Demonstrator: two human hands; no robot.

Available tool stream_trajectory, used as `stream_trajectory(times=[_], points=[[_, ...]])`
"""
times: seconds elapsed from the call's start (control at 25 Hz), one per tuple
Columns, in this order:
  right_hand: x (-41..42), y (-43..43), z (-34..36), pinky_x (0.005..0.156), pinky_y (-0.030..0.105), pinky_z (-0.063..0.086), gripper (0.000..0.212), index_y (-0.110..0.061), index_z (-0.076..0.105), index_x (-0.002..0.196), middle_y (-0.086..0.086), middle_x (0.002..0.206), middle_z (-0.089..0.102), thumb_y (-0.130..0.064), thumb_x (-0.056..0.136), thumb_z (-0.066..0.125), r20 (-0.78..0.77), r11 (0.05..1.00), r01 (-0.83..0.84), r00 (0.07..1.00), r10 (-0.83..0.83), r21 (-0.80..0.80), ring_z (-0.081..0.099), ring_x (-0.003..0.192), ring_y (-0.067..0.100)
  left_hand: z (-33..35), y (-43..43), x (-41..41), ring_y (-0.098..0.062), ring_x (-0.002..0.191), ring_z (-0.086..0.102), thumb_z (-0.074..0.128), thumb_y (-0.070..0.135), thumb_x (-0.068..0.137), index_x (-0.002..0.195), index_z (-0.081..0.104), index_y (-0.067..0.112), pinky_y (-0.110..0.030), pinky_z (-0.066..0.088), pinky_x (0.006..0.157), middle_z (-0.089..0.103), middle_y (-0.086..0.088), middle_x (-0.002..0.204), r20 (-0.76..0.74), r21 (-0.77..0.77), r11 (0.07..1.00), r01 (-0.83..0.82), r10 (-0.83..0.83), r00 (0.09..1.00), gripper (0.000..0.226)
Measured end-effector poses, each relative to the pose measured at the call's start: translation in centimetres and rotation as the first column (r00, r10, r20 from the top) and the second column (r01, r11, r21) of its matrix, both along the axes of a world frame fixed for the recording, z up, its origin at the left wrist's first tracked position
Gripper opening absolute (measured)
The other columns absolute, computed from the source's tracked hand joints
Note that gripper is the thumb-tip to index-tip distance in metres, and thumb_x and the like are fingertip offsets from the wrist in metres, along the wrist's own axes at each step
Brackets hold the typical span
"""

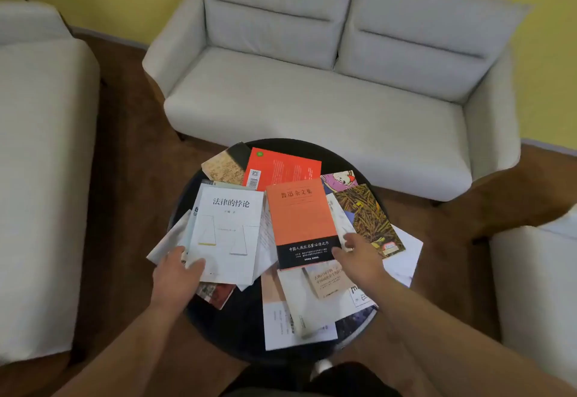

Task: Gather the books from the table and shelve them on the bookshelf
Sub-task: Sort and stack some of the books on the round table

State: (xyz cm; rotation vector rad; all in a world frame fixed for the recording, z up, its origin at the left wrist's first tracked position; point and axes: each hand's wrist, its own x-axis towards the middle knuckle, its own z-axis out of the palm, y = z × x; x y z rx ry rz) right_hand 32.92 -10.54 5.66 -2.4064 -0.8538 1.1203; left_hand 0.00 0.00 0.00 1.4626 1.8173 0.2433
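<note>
From where I stand the gathering has only just begun: the round black desk (237, 328) is strewn with books lying flat and overlapping, none stacked yet, and no bookshelf is anywhere in sight. The orange book (299, 218) with the black band sits on top near the middle of the spread. The right hand (359, 256) is at its near right corner, thumb on the black band and fingers curled against the right edge, so it looks clamped on that corner. Just left of the orange book lies the white book (228, 225). The left hand (176, 275) grips its near left corner with the thumb pressed on the cover and the fingers out of sight beneath. The two hands are well apart, each on its own book. Beyond the orange book a red book (281, 165) pokes out, to its right lies a book with a yellow-brown leafy cover (368, 215), and nearer the person than the orange book a beige book (324, 281) rests among white sheets. I'd judge the next move is to lift both top books clear without dragging the loose ones beneath off the rim. They would then go together into one pile, so a hand is free for the rest.
</note>
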Motion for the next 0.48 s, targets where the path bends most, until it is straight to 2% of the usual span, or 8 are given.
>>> stream_trajectory(times=[0.12,0.16,0.24,0.32,0.4,0.48], points=[[0.1,3.4,-1.2,0.082,0.044,0.057,0.022,-0.009,0.063,0.102,0.015,0.109,0.071,-0.03,0.094,0.062,0.02,0.995,-0.077,0.997,0.078,-0.058,0.066,0.095,0.03,-0.3,2.0,0.9,-0.027,0.104,0.058,0.064,0.028,0.094,0.135,0.052,0.004,-0.04,0.05,0.086,0.062,-0.013,0.127,0.07,-0.129,0.989,-0.078,0.088,0.994,0.049],[-0.1,4.2,-1.2,0.082,0.045,0.058,0.023,-0.01,0.064,0.097,0.016,0.104,0.072,-0.032,0.092,0.064,0.027,0.993,-0.081,0.996,0.083,-0.088,0.067,0.093,0.031,-0.3,2.5,1.1,-0.027,0.1,0.059,0.065,0.026,0.094,0.131,0.054,0.002,-0.04,0.051,0.083,0.064,-0.015,0.124,0.064,-0.146,0.985,-0.094,0.105,0.992,0.045],[-0.5,4.6,-2.1,0.083,0.043,0.057,0.032,-0.011,0.064,0.103,0.013,0.101,0.071,-0.038,0.086,0.068,0.072,0.989,-0.074,0.994,0.084,-0.132,0.067,0.095,0.032,-0.3,2.5,1.6,-0.027,0.095,0.057,0.066,0.02,0.094,0.125,0.055,0.001,-0.039,0.05,0.08,0.064,-0.015,0.117,0.063,-0.155,0.979,-0.131,0.142,0.988,0.039],[-0.5,4.8,-3.0,0.085,0.044,0.057,0.048,-0.011,0.056,0.112,0.012,0.104,0.068,-0.041,0.078,0.073,0.106,0.987,-0.032,0.993,0.049,-0.158,0.065,0.098,0.032,0.1,2.4,1.9,-0.025,0.094,0.055,0.066,0.018,0.094,0.121,0.055,0.001,-0.036,0.047,0.078,0.06,-0.01,0.109,0.049,-0.171,0.975,-0.142,0.153,0.987,0.034],[-0.3,5.1,-3.8,0.085,0.046,0.057,0.056,-0.012,0.051,0.115,0.01,0.106,0.067,-0.039,0.073,0.077,0.057,0.988,0.006,0.998,0.003,-0.157,0.065,0.097,0.032,0.6,2.3,2.2,-0.024,0.096,0.056,0.066,0.019,0.095,0.119,0.055,0.006,-0.035,0.047,0.077,0.058,-0.005,0.107,0.067,-0.216,0.967,-0.137,0.154,0.986,0.029],[0.1,5.3,-4.0,0.085,0.047,0.058,0.056,-0.012,0.052,0.116,0.009,0.105,0.067,-0.03,0.069,0.078,-0.071,0.984,0.091,0.992,-0.102,-0.152,0.067,0.094,0.029,0.8,2.0,2.4,-0.024,0.097,0.06,0.065,0.017,0.095,0.118,0.056,0.009,-0.034,0.05,0.076,0.062,-0.004,0.111,0.144,-0.283,0.946,-0.158,0.204,0.968,0.026]])
